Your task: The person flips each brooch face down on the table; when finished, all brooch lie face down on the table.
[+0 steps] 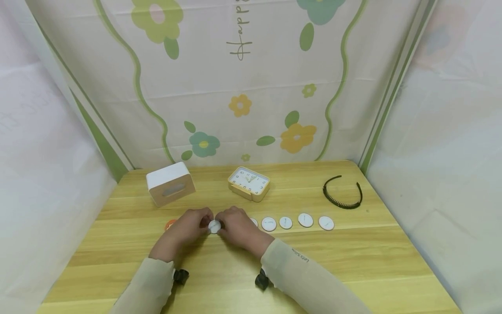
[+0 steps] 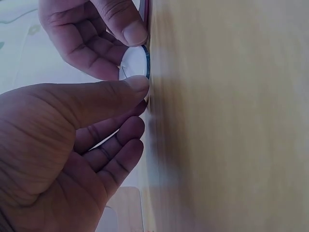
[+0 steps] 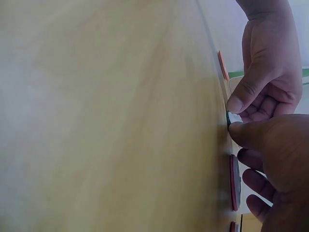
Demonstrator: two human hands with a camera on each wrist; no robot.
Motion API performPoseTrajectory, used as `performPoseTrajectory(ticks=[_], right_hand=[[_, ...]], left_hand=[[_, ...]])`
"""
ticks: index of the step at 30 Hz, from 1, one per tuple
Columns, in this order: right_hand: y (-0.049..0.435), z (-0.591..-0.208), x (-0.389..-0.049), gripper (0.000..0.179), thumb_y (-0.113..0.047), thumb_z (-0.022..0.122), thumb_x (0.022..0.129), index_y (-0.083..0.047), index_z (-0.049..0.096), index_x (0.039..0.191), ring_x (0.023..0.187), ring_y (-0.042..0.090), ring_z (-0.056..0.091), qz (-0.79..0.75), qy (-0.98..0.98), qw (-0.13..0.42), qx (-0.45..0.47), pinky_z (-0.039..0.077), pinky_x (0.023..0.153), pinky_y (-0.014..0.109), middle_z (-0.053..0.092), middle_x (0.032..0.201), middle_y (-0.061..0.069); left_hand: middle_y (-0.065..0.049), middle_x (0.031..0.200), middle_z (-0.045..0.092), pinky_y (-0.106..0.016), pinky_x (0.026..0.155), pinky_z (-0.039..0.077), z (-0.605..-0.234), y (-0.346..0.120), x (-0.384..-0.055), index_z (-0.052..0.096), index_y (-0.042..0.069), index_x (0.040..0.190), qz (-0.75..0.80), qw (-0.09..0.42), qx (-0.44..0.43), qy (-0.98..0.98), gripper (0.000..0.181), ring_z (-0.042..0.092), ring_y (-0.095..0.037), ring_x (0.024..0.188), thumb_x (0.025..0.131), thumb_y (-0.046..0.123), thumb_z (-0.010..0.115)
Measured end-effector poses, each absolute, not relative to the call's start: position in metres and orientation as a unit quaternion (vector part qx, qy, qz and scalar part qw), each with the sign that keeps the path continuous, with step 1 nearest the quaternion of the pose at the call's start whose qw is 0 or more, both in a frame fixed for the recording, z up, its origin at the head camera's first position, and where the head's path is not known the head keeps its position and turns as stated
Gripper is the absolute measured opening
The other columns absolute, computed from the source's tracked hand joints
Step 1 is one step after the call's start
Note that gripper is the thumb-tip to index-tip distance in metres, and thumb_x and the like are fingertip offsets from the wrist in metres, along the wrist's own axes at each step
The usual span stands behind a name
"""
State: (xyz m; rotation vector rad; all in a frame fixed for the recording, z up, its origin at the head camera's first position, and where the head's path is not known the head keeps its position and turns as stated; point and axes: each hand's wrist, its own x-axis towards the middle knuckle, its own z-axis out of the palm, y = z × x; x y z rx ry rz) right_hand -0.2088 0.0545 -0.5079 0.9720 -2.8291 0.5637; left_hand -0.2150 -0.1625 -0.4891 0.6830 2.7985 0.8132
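Between my two hands is a small round white disc with a dark edge (image 1: 214, 226), low over the wooden table. My left hand (image 1: 193, 224) pinches its left side, the thumb lying on the white face (image 2: 134, 62). From the other side my right hand (image 1: 236, 226) pinches the same disc, thumb at its rim. In the right wrist view only a sliver of the disc (image 3: 234, 118) shows between the two thumbs. An orange disc (image 1: 170, 224) lies partly hidden behind my left hand. To the right of my right hand runs a row of several white discs with reddish rims (image 1: 269, 224).
A white and wood-coloured tissue box (image 1: 171, 183) stands at the back left of the table (image 1: 219, 279). A yellow alarm clock (image 1: 249, 183) sits at the back middle. A black toothed headband (image 1: 342, 204) lies at the right. Flowered fabric (image 1: 243, 78) closes off the back.
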Motion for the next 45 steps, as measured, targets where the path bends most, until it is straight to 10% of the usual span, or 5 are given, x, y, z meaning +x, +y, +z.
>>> performPoseTrajectory(ticks=[30,45], right_hand=[[0.053,-0.513,-0.21,0.021,-0.034,0.08,0.101,-0.024,0.082,0.119,0.101,0.013,0.061,0.138,-0.936,0.024,0.323,0.052,0.093,0.033,0.075,0.114,-0.008],[0.054,-0.51,-0.21,0.029,-0.036,0.078,0.102,-0.023,0.081,0.127,0.111,0.014,0.064,0.137,-0.939,0.016,0.315,0.053,0.102,0.035,0.075,0.122,-0.009]], left_hand=[[0.004,0.103,0.076,-0.044,0.093,0.06,-0.492,-0.164,-0.215,0.081,0.015,0.108,0.25,0.079,0.232,0.937,0.017,0.069,-0.014,0.099,0.095,0.004,0.082],[-0.022,0.138,0.07,-0.062,0.108,0.053,-0.47,-0.212,-0.207,0.07,-0.004,0.135,0.233,0.055,0.201,0.95,0.049,0.066,-0.045,0.127,0.09,0.009,0.086]])
